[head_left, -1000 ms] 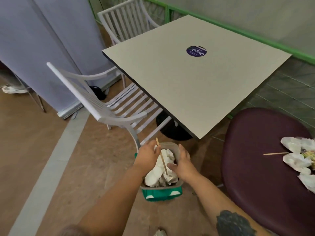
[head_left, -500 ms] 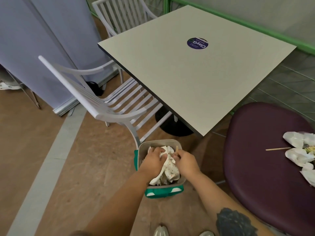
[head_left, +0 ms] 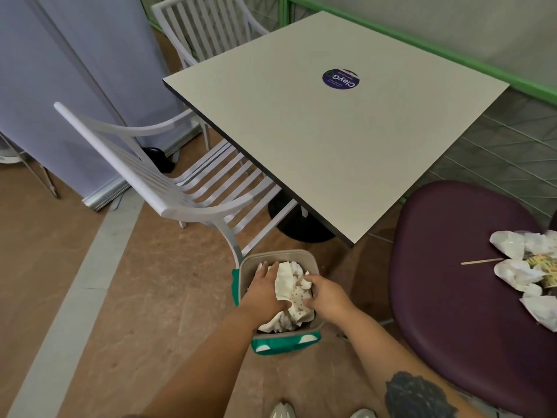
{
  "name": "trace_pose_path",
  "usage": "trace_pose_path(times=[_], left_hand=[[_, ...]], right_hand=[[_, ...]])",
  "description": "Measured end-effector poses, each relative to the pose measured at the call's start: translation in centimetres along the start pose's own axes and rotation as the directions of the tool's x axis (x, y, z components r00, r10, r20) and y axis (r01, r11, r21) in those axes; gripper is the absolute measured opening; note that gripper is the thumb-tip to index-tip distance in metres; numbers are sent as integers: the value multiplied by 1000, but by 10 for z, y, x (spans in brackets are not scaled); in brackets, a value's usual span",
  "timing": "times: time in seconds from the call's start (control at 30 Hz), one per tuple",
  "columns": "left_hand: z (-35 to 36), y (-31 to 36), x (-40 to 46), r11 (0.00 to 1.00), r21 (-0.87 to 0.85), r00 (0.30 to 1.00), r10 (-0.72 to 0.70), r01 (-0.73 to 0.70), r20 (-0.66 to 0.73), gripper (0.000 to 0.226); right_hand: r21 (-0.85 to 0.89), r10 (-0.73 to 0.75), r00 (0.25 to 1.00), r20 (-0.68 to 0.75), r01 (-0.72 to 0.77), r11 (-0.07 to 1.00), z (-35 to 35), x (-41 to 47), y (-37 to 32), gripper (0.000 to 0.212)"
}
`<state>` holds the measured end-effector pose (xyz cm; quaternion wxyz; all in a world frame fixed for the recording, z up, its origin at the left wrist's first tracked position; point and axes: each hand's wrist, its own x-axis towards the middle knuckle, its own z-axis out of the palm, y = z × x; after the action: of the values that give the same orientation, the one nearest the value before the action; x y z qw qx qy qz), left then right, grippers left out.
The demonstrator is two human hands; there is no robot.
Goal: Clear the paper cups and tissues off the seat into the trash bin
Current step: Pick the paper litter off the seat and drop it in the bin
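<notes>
A small grey and green trash bin (head_left: 280, 254) stands on the floor, filled with crumpled white tissues (head_left: 291, 285). My left hand (head_left: 263, 292) lies flat on the left side of the heap, fingers straight, pressing it down. My right hand (head_left: 327, 294) presses the right side of the heap with bent fingers. On the purple seat (head_left: 452, 267) at the right lie more crumpled tissues (head_left: 512, 268), a crushed patterned paper cup (head_left: 542, 263) and a wooden stir stick (head_left: 482, 261).
A beige square table (head_left: 331, 131) stands behind the bin on a black base. A white slatted chair (head_left: 187, 188) is tucked under its left side, a second one farther back. A grey partition runs along the left. My shoes show at the bottom edge.
Both hands have sunk lower into the bin, pushing the tissues down. The wooden stick that stood up between them a second ago is out of sight.
</notes>
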<state>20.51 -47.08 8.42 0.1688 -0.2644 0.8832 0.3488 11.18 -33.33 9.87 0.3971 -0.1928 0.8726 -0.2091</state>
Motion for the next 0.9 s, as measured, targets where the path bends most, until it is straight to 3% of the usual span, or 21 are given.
trace_pose_path(times=[0.27, 0.4, 0.63, 0.9], left_hand=[[-24, 52, -3, 986, -72, 954, 125, -150, -273, 41], [-34, 96, -2, 953, -93, 915, 246, -288, -319, 30], [-22, 177, 7, 892, -37, 871, 430, -450, -237, 35], [37, 272, 35, 812, -4, 810, 582, -584, -77, 42]], right_hand=[[149, -19, 996, -91, 32, 988, -29, -24, 0, 42], [210, -26, 974, -223, 74, 975, -58, -44, 6, 30], [291, 50, 928, -368, 64, 954, -113, -75, 45, 27], [386, 190, 869, -456, 1, 923, -168, -97, 138, 24]])
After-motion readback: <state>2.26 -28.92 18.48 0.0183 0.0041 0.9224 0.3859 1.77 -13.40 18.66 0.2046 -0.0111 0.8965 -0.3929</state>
